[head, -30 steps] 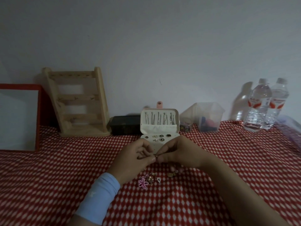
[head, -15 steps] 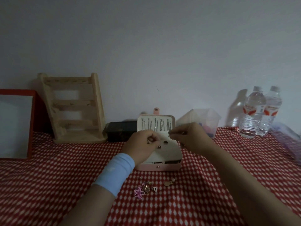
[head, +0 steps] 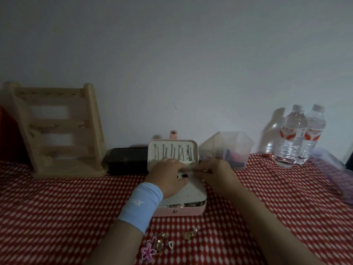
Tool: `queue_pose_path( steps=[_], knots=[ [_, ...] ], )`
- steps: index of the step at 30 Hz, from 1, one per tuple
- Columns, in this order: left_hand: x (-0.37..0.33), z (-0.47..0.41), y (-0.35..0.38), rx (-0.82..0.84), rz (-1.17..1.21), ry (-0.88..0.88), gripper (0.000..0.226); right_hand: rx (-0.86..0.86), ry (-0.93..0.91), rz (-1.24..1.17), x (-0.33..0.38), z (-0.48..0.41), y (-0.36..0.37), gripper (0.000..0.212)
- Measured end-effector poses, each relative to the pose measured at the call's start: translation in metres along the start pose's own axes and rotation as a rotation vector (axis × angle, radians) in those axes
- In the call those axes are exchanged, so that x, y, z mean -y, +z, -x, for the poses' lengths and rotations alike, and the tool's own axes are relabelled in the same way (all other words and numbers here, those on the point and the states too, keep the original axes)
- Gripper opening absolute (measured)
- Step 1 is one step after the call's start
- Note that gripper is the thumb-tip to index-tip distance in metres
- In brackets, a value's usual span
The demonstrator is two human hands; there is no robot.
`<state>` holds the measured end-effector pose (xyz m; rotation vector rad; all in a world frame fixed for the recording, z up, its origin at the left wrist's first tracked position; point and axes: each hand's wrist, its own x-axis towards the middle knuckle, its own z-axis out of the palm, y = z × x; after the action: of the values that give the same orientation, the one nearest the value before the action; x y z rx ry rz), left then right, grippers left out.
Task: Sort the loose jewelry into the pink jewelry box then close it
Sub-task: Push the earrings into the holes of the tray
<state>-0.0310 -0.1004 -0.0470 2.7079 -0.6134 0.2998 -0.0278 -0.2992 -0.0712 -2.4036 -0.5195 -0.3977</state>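
Both hands have gone forward from the loose jewelry on the worktop to the open pink jewelry box; a tiny piece could slip beneath its tray, or a nudge could shift the box; left hand and right hand lie knuckles-up, fingertips near the raised lid; whether either grip pinches anything cannot be told.

Desk, centre: open pink jewelry box, lid upright at its back, left hand and right hand covering the tray. Rear row along the wall: wooden rack, black box, clear container, two water bottles. Bare desk surface either side of the box gives passage; loose jewelry lies before its front.
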Motion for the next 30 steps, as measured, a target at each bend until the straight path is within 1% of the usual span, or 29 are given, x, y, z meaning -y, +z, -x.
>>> queue_pose_path(
  steps=[2, 5, 9, 13, 19, 22, 26, 30],
  knots=[
    [0.002, 0.000, 0.000, 0.009, 0.001, 0.010, 0.039, -0.005, -0.015, 0.018, 0.001, -0.001, 0.000, 0.023],
    [0.004, 0.000, 0.000, 0.052, 0.018, 0.012, 0.039, -0.076, -0.045, 0.050, 0.004, -0.001, -0.001, 0.022],
    [0.003, 0.002, -0.001, 0.077, 0.046, 0.017, 0.039, -0.112, -0.076, 0.095, 0.006, 0.000, 0.000, 0.022],
    [0.001, 0.004, -0.003, 0.062, 0.050, 0.037, 0.042, -0.057, -0.088, 0.127, 0.007, 0.000, 0.003, 0.021],
    [0.001, 0.006, -0.007, 0.076, 0.096, 0.026, 0.048, 0.009, -0.021, 0.185, 0.014, 0.002, -0.003, 0.023],
    [0.000, 0.006, -0.007, 0.086, 0.093, 0.024, 0.049, 0.000, -0.012, 0.153, 0.014, 0.003, -0.003, 0.027],
    [-0.002, 0.007, -0.005, 0.095, 0.076, 0.026, 0.057, 0.000, 0.055, 0.143, 0.015, 0.004, -0.004, 0.039],
    [-0.005, 0.009, -0.006, 0.089, 0.070, 0.022, 0.059, 0.015, 0.097, 0.039, 0.017, 0.009, -0.009, 0.044]
  ],
)
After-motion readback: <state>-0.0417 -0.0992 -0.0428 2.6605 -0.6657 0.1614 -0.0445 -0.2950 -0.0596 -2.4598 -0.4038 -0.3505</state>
